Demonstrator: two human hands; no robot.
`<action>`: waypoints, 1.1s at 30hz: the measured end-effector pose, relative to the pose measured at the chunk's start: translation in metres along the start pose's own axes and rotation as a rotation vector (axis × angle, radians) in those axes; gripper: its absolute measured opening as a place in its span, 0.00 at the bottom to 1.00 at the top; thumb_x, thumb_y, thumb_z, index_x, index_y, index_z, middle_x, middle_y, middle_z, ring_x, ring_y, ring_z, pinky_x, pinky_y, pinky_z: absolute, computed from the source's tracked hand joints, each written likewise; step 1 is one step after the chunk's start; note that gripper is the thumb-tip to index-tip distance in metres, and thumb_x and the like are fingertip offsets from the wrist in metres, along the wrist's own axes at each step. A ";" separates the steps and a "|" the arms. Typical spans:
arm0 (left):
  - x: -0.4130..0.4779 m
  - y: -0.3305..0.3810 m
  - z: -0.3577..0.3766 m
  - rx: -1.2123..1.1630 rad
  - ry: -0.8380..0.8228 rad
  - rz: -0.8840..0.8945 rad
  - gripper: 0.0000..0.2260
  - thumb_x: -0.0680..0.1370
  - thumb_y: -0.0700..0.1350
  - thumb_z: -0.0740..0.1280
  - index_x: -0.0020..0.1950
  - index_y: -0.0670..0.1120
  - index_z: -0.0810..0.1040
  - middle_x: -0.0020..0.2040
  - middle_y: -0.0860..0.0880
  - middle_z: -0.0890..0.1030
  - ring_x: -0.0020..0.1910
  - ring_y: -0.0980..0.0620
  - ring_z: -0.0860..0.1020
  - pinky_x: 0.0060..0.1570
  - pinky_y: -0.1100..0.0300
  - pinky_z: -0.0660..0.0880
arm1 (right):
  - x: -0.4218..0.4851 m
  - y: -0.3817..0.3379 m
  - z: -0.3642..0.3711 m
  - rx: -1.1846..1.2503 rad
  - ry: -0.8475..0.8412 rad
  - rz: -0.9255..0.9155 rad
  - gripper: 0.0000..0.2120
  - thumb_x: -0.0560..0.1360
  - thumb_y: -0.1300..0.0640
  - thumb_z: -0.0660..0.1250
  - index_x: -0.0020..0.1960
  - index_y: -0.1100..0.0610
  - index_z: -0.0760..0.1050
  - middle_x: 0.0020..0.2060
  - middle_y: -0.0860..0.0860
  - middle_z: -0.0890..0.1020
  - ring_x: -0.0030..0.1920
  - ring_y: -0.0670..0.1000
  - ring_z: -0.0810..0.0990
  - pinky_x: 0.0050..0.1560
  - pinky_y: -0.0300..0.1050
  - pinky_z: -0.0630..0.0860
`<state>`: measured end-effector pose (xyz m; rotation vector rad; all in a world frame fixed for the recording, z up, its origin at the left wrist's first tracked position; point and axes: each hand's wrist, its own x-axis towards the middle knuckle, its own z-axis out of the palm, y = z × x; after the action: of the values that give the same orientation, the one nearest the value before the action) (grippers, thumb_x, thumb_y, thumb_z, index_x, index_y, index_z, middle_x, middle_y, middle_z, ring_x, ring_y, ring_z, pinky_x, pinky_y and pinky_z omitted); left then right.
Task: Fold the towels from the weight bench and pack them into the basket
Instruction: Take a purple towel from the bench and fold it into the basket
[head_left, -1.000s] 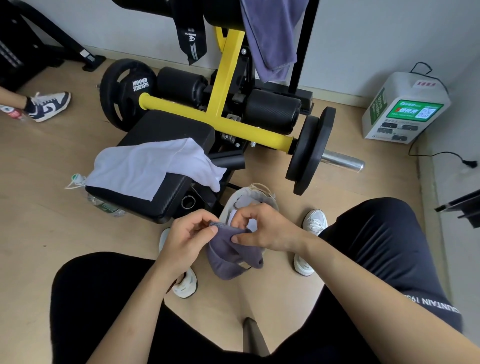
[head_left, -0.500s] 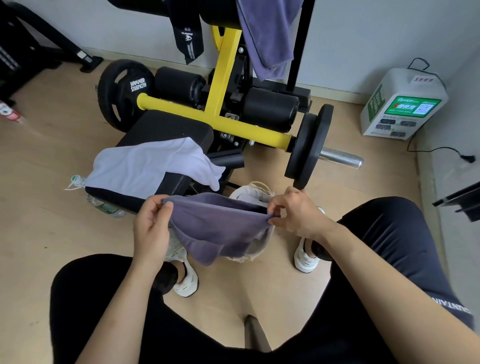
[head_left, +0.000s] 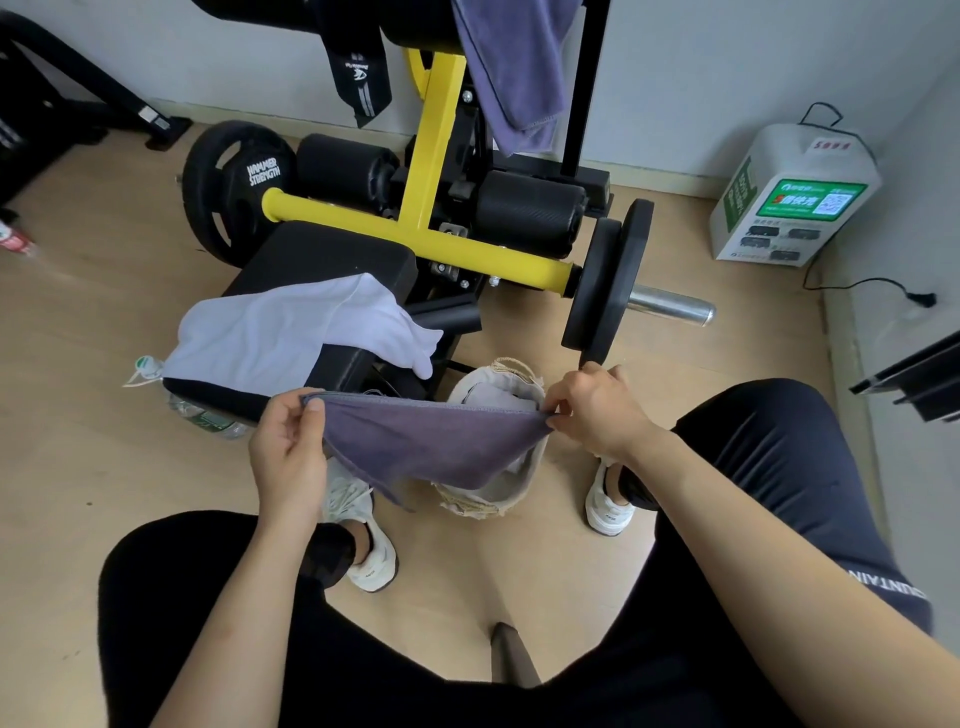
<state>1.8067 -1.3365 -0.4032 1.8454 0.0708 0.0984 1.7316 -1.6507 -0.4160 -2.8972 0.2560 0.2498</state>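
Stretching one purple towel (head_left: 426, 441) flat between two hands: the left hand (head_left: 285, 457) pinches one upper corner, thumb over the hem, and the right hand (head_left: 602, 410) pinches the other. The cloth hangs over a single woven basket (head_left: 485, 501), which stands on the floor between two white shoes (head_left: 371, 564) and holds pale fabric (head_left: 498, 402). Three towels lie outside the basket: the held one, one white towel (head_left: 291, 332) draped on the bench seat (head_left: 332, 254), and one hanging purple towel (head_left: 514, 67) on the upper frame. Three weight plates (head_left: 234, 192) load the yellow bar (head_left: 415, 234).
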 end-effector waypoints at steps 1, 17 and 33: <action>0.001 -0.002 -0.001 0.013 0.002 -0.016 0.05 0.84 0.39 0.64 0.57 0.46 0.78 0.47 0.56 0.80 0.43 0.70 0.79 0.50 0.70 0.74 | 0.001 0.001 0.000 0.032 0.018 0.017 0.05 0.75 0.49 0.70 0.50 0.45 0.81 0.46 0.46 0.80 0.56 0.54 0.73 0.51 0.48 0.60; 0.004 -0.006 0.010 -0.073 -0.018 -0.171 0.04 0.83 0.40 0.66 0.54 0.46 0.80 0.46 0.49 0.83 0.45 0.50 0.80 0.46 0.52 0.80 | 0.008 0.015 -0.019 1.255 0.371 0.375 0.06 0.73 0.62 0.76 0.40 0.56 0.80 0.33 0.51 0.82 0.37 0.50 0.79 0.44 0.49 0.76; -0.035 0.020 0.052 -0.198 -0.204 -0.225 0.02 0.79 0.38 0.72 0.50 0.42 0.84 0.45 0.44 0.87 0.45 0.50 0.85 0.43 0.59 0.83 | -0.012 -0.049 -0.017 1.380 0.323 0.320 0.04 0.74 0.64 0.74 0.40 0.63 0.81 0.32 0.53 0.81 0.35 0.49 0.78 0.40 0.48 0.79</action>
<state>1.7772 -1.3951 -0.3988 1.6290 0.1213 -0.2319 1.7320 -1.6055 -0.3870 -1.4976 0.6272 -0.2715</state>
